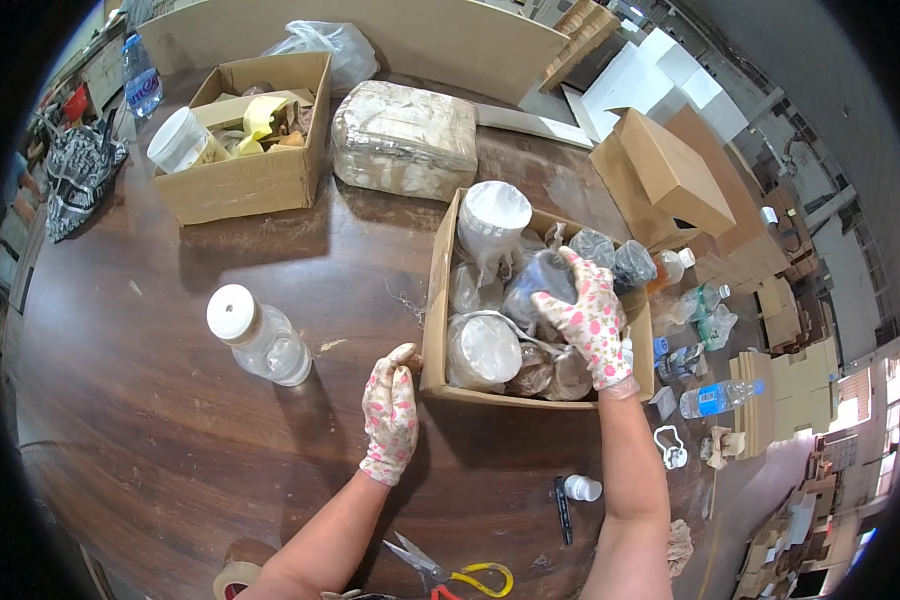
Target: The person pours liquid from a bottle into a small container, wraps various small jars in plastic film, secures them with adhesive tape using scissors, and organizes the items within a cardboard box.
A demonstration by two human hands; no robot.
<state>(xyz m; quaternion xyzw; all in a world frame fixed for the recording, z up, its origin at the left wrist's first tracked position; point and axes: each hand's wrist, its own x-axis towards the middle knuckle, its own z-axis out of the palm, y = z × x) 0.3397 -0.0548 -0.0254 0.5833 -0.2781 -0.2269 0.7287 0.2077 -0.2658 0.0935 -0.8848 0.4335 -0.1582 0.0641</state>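
Note:
An open cardboard box (515, 400) full of plastic-wrapped jars stands right of centre. My right hand (590, 310), in a white glove with pink flowers, reaches into it. Its thumb and fingers curl around a dark, plastic-wrapped jar (540, 290); part of the grip is hidden. White-topped wrapped jars (484, 352) and clear bundles surround it. My left hand (388, 415), gloved alike, rests beside the box's near left corner with fingers stretched out and nothing in them. Whether its fingertips touch the box I cannot tell. A clear jar with a white lid (270, 340) stands on the table to the left.
Farther back are a second cardboard box (240, 195) of scraps and a plastic-wrapped block (405, 140). Several bottles (720, 398) line the right side. Scissors (450, 575), a black marker (563, 510), a small white bottle (582, 488) and a tape roll (236, 578) lie near the front.

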